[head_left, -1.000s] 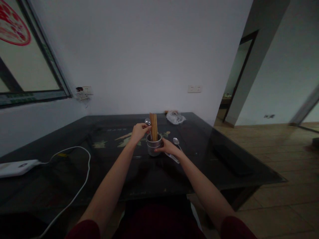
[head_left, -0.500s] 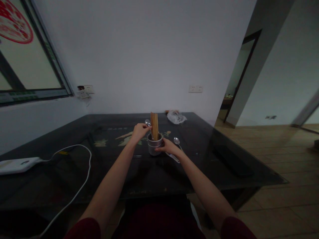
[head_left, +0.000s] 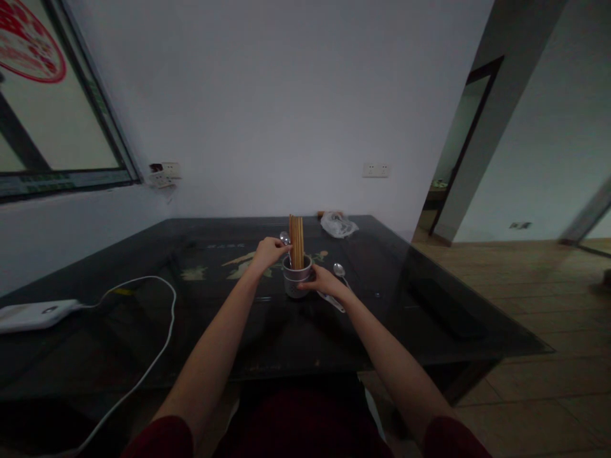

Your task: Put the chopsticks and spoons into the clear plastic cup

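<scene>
A metal utensil holder (head_left: 296,277) stands upright on the dark table, with a bundle of wooden chopsticks (head_left: 296,243) rising from it. At its left rim my left hand (head_left: 270,252) pinches a metal spoon (head_left: 285,238), whose bowl points up beside the chopsticks. The spoon's lower end dips into the holder. My right hand (head_left: 323,280) is closed around the holder's right side. Just right of that hand lies another metal spoon (head_left: 338,270), partly behind the wrist. A pale handle (head_left: 333,302) shows beneath the right hand; its other end is hidden.
A crumpled clear plastic bag (head_left: 338,224) lies at the table's back edge by the wall. On the left sits a white power bank-like device (head_left: 38,316) with a white cable (head_left: 172,312) looping off the front edge. A dark flat object (head_left: 446,308) rests at right.
The spoon in my left hand has shifted very slightly right, closer to the chopsticks. My right hand keeps its hold on the holder.
</scene>
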Tool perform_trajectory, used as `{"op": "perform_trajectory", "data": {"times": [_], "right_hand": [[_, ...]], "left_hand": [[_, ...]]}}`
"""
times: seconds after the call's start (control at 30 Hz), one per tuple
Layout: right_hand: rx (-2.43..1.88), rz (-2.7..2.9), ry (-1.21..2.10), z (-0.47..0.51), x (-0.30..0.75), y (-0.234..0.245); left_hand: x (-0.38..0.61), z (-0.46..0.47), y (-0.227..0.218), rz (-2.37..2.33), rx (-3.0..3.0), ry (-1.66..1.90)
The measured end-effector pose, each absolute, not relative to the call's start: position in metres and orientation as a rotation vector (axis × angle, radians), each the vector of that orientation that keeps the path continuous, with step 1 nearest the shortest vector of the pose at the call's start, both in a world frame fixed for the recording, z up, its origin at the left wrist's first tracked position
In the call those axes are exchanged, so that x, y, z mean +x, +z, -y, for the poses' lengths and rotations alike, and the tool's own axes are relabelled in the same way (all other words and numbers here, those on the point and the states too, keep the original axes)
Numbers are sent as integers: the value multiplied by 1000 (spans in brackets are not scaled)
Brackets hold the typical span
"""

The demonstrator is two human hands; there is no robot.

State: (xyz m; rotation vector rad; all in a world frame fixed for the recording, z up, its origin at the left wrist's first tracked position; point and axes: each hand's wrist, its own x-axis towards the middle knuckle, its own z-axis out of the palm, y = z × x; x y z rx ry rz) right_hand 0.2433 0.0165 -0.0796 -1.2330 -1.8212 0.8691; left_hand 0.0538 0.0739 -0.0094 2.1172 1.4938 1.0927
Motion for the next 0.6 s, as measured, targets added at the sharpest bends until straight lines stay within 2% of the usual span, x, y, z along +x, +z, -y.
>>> {"op": "perform_trajectory", "data": {"times": [0.6], "right_hand": [[-1220, 1810, 913, -19, 245, -83]], "left_hand": [[50, -69, -5, -1438, 2030, 1033]]}}
